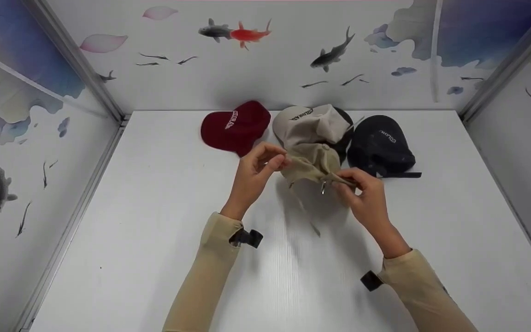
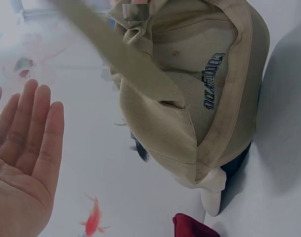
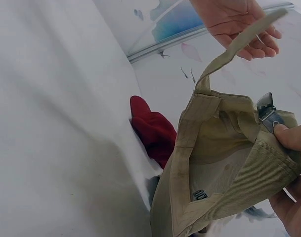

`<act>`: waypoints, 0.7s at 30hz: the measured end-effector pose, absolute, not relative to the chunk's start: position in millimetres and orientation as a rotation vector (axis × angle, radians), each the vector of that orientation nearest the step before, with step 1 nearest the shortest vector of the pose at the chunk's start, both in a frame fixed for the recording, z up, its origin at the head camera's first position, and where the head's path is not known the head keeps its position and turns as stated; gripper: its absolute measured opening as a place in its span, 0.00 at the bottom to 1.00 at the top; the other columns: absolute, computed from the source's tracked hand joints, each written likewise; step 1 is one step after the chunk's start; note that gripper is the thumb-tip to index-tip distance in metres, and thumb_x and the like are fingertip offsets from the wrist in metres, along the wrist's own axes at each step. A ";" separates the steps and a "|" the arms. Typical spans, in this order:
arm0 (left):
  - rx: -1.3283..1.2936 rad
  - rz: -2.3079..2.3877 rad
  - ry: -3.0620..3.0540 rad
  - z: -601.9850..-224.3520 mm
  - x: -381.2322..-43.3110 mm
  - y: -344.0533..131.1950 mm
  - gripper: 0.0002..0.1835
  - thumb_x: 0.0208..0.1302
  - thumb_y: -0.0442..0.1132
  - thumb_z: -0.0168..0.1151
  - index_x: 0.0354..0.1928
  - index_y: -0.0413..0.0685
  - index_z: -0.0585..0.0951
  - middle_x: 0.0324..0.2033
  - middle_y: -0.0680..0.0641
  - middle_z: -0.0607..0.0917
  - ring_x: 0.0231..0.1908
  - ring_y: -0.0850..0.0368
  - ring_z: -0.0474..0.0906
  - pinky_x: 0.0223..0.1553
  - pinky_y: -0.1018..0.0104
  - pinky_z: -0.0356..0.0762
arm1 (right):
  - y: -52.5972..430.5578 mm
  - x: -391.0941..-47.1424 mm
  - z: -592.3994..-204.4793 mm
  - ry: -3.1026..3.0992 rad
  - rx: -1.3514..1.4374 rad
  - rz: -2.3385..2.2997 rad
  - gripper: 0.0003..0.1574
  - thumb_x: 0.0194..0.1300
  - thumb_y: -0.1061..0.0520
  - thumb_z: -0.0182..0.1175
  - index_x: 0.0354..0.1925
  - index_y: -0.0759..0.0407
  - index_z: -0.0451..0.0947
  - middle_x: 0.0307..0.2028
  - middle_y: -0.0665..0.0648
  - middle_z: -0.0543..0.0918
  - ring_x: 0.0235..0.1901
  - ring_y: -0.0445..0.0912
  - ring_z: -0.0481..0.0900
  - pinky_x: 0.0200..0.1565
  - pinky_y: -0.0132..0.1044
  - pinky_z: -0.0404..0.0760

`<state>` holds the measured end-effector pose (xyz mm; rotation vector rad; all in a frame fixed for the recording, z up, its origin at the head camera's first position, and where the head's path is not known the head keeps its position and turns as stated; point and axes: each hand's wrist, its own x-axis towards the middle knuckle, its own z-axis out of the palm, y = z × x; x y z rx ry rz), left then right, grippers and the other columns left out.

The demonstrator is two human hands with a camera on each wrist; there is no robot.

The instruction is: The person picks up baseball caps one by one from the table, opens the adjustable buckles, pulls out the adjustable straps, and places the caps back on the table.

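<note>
A khaki cap (image 1: 314, 161) is turned with its open back toward me. My right hand (image 1: 369, 196) pinches the cap's back edge beside the metal buckle (image 3: 271, 116), the thumb right at the clasp in the right wrist view. From the other side of the back opening a loose fabric strap (image 3: 239, 44) sticks out, free of the buckle. My left hand (image 1: 256, 173) is beside the cap's left side, its fingers relaxed and holding nothing. In the left wrist view, dark embroidered lettering (image 2: 213, 81) shows inside the cap.
Behind the khaki cap sits a cream cap (image 1: 314, 122), partly covering a black one (image 1: 345, 146). A dark red cap (image 1: 240, 124) lies to their left, a navy cap (image 1: 380, 143) to their right. White panels with painted fish enclose the white table (image 1: 155, 221).
</note>
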<state>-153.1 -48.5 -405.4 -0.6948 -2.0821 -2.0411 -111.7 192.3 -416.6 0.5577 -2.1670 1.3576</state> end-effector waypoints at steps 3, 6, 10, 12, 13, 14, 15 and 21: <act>-0.692 -2.039 -2.090 -405.2 -154.4 -47.9 0.09 0.72 0.34 0.58 0.47 0.35 0.80 0.40 0.38 0.87 0.42 0.59 0.86 0.49 0.63 0.85 | 192.3 -111.4 -416.8 -2.173 0.554 1.359 0.07 0.54 0.78 0.66 0.33 0.73 0.82 0.30 0.66 0.86 0.26 0.33 0.74 0.29 0.19 0.71; -0.706 -2.027 -2.094 -404.0 -155.7 -46.9 0.09 0.72 0.35 0.59 0.47 0.36 0.80 0.41 0.39 0.88 0.44 0.57 0.86 0.49 0.63 0.84 | 191.9 -110.7 -416.7 -2.182 0.547 1.349 0.07 0.55 0.78 0.65 0.33 0.73 0.82 0.30 0.66 0.86 0.26 0.33 0.73 0.30 0.19 0.71; -0.728 -1.980 -2.107 -402.4 -158.3 -44.8 0.10 0.71 0.36 0.60 0.49 0.38 0.81 0.45 0.41 0.87 0.49 0.56 0.85 0.51 0.64 0.84 | 191.0 -109.6 -416.2 -2.187 0.550 1.332 0.07 0.55 0.78 0.65 0.33 0.73 0.82 0.30 0.66 0.86 0.26 0.33 0.73 0.30 0.18 0.71; -0.751 -1.945 -2.122 -402.3 -159.9 -43.3 0.10 0.71 0.36 0.60 0.50 0.39 0.81 0.47 0.42 0.87 0.51 0.56 0.84 0.53 0.64 0.83 | 190.9 -109.8 -416.9 -2.187 0.554 1.330 0.07 0.55 0.79 0.64 0.33 0.73 0.82 0.30 0.66 0.86 0.26 0.33 0.73 0.30 0.18 0.71; -0.766 -1.921 -2.133 -402.1 -160.8 -42.4 0.11 0.71 0.36 0.60 0.51 0.40 0.81 0.48 0.42 0.87 0.52 0.57 0.83 0.55 0.65 0.82 | 190.8 -110.1 -417.4 -2.187 0.554 1.331 0.07 0.55 0.79 0.64 0.33 0.73 0.82 0.30 0.66 0.86 0.26 0.33 0.73 0.30 0.18 0.71; -0.781 -1.898 -2.147 -401.8 -161.5 -41.3 0.11 0.71 0.36 0.60 0.52 0.40 0.81 0.49 0.43 0.86 0.53 0.57 0.83 0.57 0.65 0.81 | 191.4 -111.1 -419.3 -2.188 0.553 1.333 0.07 0.55 0.79 0.64 0.33 0.73 0.82 0.30 0.66 0.86 0.26 0.33 0.73 0.30 0.18 0.71; -0.797 -1.868 -2.165 -401.8 -162.3 -40.2 0.12 0.71 0.36 0.60 0.53 0.41 0.81 0.50 0.44 0.86 0.54 0.57 0.82 0.59 0.64 0.80 | 192.2 -112.5 -422.2 -2.190 0.549 1.334 0.08 0.55 0.79 0.64 0.33 0.73 0.82 0.30 0.66 0.86 0.26 0.33 0.73 0.30 0.18 0.71; -0.857 -1.648 -2.313 -400.8 -167.0 -29.9 0.14 0.71 0.36 0.61 0.56 0.44 0.81 0.54 0.48 0.86 0.59 0.57 0.79 0.66 0.59 0.73 | 198.7 -122.3 -443.8 -2.216 0.534 1.318 0.11 0.54 0.77 0.67 0.35 0.66 0.84 0.30 0.60 0.86 0.28 0.32 0.73 0.31 0.18 0.71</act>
